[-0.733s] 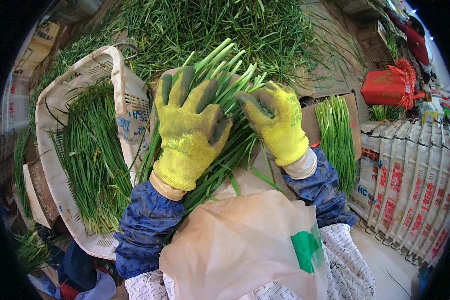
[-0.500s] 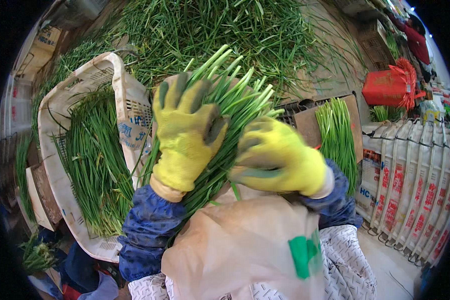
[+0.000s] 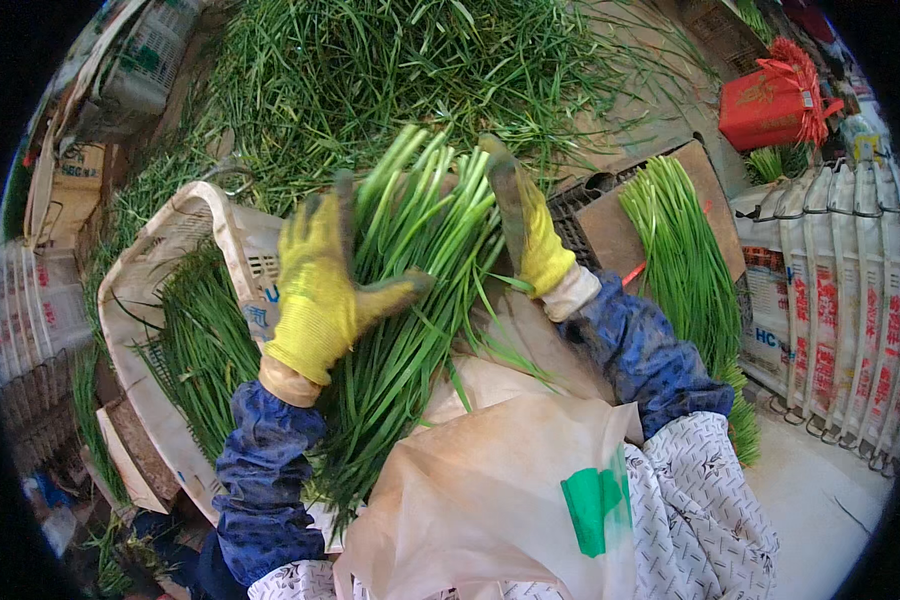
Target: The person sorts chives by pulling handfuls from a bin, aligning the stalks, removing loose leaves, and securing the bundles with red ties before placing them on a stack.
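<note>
A loose bunch of garlic chives [image 3: 410, 290] lies in front of me, pale cut ends pointing away and green leaves trailing toward my lap. My left hand [image 3: 330, 290], in a yellow and grey work glove, rests along its left side, fingers stretched up and thumb spread across the leaves. On the right side of the bunch, my right hand [image 3: 528, 222] stands on edge, gloved alike, its fingers straight beside the pale stems. Neither hand is closed around the bunch. A milky plastic apron [image 3: 500, 490] with a green patch covers my lap below the leaf tips.
A white plastic basket [image 3: 130, 330] of chives stands at my left. To the right, a neat chive bundle [image 3: 675, 240] lies on a brown board [image 3: 610, 240] over a dark crate. Loose chives [image 3: 400, 70] heap up ahead. A red box [image 3: 770, 105] and stacked white crates [image 3: 820, 300] stand farther right.
My right hand has moved from over the bunch to its right side and straightened its fingers. My left hand has shifted a little left, thumb spread wider. The view has also shifted.
</note>
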The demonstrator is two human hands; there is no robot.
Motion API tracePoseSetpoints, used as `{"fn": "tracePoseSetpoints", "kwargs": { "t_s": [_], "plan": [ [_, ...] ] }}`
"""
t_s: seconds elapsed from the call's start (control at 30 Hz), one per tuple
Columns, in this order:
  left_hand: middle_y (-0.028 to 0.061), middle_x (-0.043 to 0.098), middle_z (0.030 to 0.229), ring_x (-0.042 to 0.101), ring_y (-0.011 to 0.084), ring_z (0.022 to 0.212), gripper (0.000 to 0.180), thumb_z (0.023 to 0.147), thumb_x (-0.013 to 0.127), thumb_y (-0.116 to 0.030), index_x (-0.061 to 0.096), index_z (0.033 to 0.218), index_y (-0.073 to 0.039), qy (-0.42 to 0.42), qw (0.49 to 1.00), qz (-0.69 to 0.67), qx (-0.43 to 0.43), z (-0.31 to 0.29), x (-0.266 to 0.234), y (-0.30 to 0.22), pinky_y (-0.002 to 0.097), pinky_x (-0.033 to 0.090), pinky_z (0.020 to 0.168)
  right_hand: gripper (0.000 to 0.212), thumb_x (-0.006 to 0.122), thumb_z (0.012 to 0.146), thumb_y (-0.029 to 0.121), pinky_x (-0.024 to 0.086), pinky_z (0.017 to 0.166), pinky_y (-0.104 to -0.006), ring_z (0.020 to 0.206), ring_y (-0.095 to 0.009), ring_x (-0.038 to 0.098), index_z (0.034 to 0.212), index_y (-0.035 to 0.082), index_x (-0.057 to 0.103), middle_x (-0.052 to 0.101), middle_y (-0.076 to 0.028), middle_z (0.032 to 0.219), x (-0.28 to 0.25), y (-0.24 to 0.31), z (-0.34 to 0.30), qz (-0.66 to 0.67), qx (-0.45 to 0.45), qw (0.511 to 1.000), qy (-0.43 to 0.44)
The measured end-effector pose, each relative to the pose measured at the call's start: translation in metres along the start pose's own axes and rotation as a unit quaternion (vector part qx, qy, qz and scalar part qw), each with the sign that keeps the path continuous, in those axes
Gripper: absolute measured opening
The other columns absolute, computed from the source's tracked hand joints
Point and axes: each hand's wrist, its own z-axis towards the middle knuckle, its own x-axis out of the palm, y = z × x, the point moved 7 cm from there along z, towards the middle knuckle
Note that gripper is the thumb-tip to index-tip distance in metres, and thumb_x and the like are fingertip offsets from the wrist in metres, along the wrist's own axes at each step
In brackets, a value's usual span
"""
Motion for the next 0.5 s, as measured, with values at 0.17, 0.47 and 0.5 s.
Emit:
{"fn": "tracePoseSetpoints", "kwargs": {
  "t_s": [0.17,0.47,0.5],
  "plan": [
    [0.0220,0.051,0.134,0.046,0.0424,0.123,0.120,0.058,0.082,-0.055,0.025,0.146,0.005,0.025,0.997,0.006,0.066,0.014,-0.005,-0.039,0.0472,0.034,0.106,0.073,0.040,0.094,0.063,0.054,0.081,-0.0364,0.092,-0.023,0.064,0.130,-0.001,0.047,0.062,-0.012,0.108,0.045,0.016,0.029,0.215,0.172,0.959,-0.063],
    [0.0149,0.066,0.109,0.064,0.0329,0.098,0.113,0.062,0.081,-0.049,0.025,0.146,0.001,0.108,0.994,-0.008,-0.024,0.052,0.014,-0.070,0.0388,0.049,0.086,0.044,0.055,0.094,0.049,0.049,0.073,-0.0310,0.084,-0.015,0.058,0.108,0.008,0.058,0.060,-0.004,0.092,0.034,0.074,0.031,0.078,0.095,0.992,-0.039],
    [0.0142,0.067,0.107,0.066,0.0314,0.096,0.112,0.063,0.081,-0.049,0.025,0.147,-0.001,0.140,0.989,-0.040,-0.033,0.056,0.022,-0.073,0.0375,0.051,0.083,0.040,0.055,0.095,0.045,0.049,0.074,-0.0302,0.085,-0.014,0.057,0.108,0.008,0.058,0.059,-0.003,0.092,0.022,0.080,0.028,-0.029,0.053,0.997,-0.037]
  ]
}}
